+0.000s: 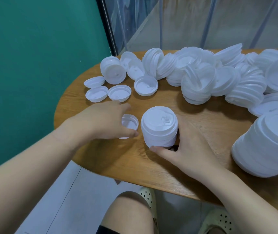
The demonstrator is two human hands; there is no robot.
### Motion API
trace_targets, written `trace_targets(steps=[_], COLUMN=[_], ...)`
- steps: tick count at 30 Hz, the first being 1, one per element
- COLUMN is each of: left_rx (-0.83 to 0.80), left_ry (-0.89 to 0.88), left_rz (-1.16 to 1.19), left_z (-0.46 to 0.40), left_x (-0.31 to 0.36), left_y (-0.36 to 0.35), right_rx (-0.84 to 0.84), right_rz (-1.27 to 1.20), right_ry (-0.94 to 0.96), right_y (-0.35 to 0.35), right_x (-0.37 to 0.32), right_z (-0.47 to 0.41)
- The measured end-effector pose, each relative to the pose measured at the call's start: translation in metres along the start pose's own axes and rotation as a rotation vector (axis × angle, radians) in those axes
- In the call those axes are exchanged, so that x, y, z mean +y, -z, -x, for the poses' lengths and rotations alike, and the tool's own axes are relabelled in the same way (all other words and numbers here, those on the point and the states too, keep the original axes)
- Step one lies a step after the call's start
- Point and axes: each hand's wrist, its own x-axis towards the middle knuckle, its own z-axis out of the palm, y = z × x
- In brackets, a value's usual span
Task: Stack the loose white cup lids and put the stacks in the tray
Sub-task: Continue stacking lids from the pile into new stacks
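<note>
The left hand [104,120] reached forward, palm down, fingers curled around one loose lid [129,123]. Just right of it, the right hand [185,147] gripped an upright lid stack [159,127] on the table [202,125].

Right hand [183,146] grips a short stack of white lids [159,128], upright on the wooden table [202,125], thumb at the stack's base. Left hand [104,122] holds a single lid [129,123] just left of the stack, open side up, thumb at its near rim. Three more loose lids [119,92] lie rim-up farther back, one partly nested stack [146,86] beside them. Big jumbled heap of lids [219,75] covers the table's far right. Large stack [266,146] at the right edge, near side. Green wall [33,56] to the left.
</note>
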Motion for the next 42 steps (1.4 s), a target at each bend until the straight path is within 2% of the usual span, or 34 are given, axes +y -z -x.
trace_targets(steps=[6,8,14,21,24,27,32,42], left_rx=[-0.113,-0.079,0.398,0.614,0.695,0.788,0.847,0.705], left_ry=[0.038,0.069,0.083,-0.058,-0.073,-0.105,-0.225,-0.216], left_rz=[-0.061,-0.005,0.613,1.425,1.648,1.672,1.607,1.372], left_z=[-0.01,-0.004,0.032,0.03,0.028,0.032,0.036,0.039], left_x=[0.014,0.012,-0.002,0.027,0.048,0.067,0.08,0.065], left_y=[0.018,0.022,0.05,0.004,-0.011,-0.024,-0.046,-0.069], right_rx=[-0.002,-0.006,-0.029,-0.021,-0.015,-0.002,-0.002,0.012], right_rz=[-0.002,-0.001,0.009,0.002,0.012,0.015,-0.011,-0.01], right_ry=[-0.004,-0.004,-0.006,-0.001,0.0,0.011,0.016,0.018], right_y=[0.001,0.002,0.002,0.002,0.002,0.003,0.003,0.0], right_x=[0.0,-0.001,-0.001,-0.002,-0.002,-0.001,-0.002,0.001], right_z=[0.0,0.0,0.0,0.0,0.0,0.0,-0.001,-0.001])
